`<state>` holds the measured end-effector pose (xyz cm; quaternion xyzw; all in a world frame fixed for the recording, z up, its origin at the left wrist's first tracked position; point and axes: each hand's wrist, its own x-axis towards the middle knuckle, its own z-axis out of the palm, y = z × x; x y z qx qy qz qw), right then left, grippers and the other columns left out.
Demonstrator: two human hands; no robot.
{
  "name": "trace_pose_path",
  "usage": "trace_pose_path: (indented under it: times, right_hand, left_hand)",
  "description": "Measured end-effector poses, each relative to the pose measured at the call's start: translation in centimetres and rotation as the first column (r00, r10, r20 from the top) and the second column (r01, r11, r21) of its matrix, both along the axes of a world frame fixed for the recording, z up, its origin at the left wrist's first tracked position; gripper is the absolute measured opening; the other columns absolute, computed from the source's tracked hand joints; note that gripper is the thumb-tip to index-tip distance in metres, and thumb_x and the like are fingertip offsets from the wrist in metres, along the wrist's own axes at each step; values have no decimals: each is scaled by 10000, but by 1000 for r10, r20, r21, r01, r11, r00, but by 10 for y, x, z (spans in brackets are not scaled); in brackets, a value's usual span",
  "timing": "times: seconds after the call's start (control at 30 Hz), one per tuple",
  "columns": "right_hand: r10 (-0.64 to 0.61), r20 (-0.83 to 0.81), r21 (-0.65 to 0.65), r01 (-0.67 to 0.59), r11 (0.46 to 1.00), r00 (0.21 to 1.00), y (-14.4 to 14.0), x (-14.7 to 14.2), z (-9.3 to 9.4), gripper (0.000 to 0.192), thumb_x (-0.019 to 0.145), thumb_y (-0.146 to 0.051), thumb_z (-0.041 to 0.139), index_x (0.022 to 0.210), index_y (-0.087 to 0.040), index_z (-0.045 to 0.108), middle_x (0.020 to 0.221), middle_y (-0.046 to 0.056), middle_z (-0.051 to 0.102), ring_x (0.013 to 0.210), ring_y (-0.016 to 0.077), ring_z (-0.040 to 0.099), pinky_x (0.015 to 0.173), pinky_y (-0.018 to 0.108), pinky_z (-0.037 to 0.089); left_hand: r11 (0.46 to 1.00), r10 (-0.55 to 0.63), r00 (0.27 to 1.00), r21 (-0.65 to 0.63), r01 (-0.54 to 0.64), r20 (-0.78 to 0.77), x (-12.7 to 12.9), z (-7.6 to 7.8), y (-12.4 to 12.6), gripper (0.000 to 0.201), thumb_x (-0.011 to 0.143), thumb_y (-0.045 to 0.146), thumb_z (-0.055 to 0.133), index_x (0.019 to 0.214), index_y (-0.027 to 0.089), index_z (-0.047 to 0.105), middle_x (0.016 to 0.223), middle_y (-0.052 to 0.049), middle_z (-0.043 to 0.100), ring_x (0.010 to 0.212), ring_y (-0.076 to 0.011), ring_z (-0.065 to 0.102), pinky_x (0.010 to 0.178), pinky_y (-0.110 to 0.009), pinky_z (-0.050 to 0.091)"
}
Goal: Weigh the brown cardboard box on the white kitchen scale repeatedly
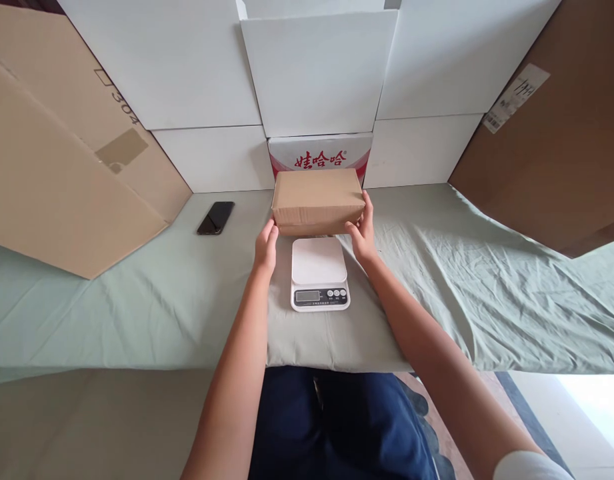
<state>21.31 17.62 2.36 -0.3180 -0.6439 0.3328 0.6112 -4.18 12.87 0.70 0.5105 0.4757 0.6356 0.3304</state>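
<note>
A closed brown cardboard box is gripped at its two ends between my hands, just beyond a white kitchen scale. My left hand presses on the box's left end, with the thumb near the lower front corner. On the right end, my right hand has its fingers up the side and its thumb at the lower front edge. The scale's plate is bare, and its display and round buttons face me. Whether the box touches the cloth behind the scale I cannot tell.
A black phone lies on the green cloth to the left. White panels and a printed carton stand at the back. Large cardboard sheets flank the table, one at left and one at right.
</note>
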Motion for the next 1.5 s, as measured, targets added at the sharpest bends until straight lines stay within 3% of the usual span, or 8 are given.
trace_pose_path:
  times: [0.17,0.37,0.5,0.63,0.9,1.3,1.5]
  right_hand:
    - [-24,51,72,20,997,998,-33,15,9,892,873,-666,596,1621,-420,176,1650,47,358,1505,325,406,1196,582,438]
    - [-36,23,16,36,999,999,-89,32,-10,883,891,-644,599,1626,-410,169,1630,60,375,1483,339,445,1186,595,451]
    - [-17,33,-2,17,1000,999,-112,34,-17,878,902,-622,587,1634,-402,155,1629,66,373,1454,345,480,1150,587,494]
    - [-5,49,-5,5,1000,999,-115,34,-18,845,907,-608,586,1622,-419,178,1632,64,351,1413,336,512,1096,559,536]
    - [11,48,-11,-11,1000,999,-112,34,-18,854,915,-603,592,1630,-394,174,1631,88,322,1458,349,448,1124,572,496]
    - [-28,121,40,23,999,992,-114,34,-16,812,947,-608,545,1634,-380,176,1632,103,306,1443,350,464,1107,570,511]
    - [-77,115,45,72,996,990,-114,35,-16,766,973,-610,498,1639,-363,210,1668,92,310,1539,357,375,1216,595,407]
  left_hand:
    - [999,40,999,31,-39,-28,6,3,-46,713,915,707,526,1424,219,631,1520,-124,604,1472,-314,506,1223,-444,395]
    - [1000,21,999,13,-20,-46,15,-12,-106,800,902,735,520,1496,200,568,1544,-157,570,1471,-351,499,1224,-485,401]
    - [1000,9,999,21,-8,-49,15,-19,-129,803,917,728,496,1505,185,557,1539,-171,569,1455,-372,512,1221,-522,405]
    - [999,49,999,0,-49,-8,16,-18,-134,839,899,762,489,1485,168,578,1522,-178,586,1457,-370,509,1222,-509,405]
    - [997,76,997,-34,-75,24,18,-13,-132,866,875,779,511,1475,159,587,1509,-178,600,1448,-366,523,1219,-500,406]
    - [996,86,992,-47,-82,94,19,-11,-131,903,834,781,578,1465,136,592,1516,-209,579,1442,-377,525,1210,-515,415]
    - [997,74,996,2,-74,47,17,-14,-130,827,897,729,537,1502,165,554,1564,-180,536,1484,-359,477,1233,-500,386]
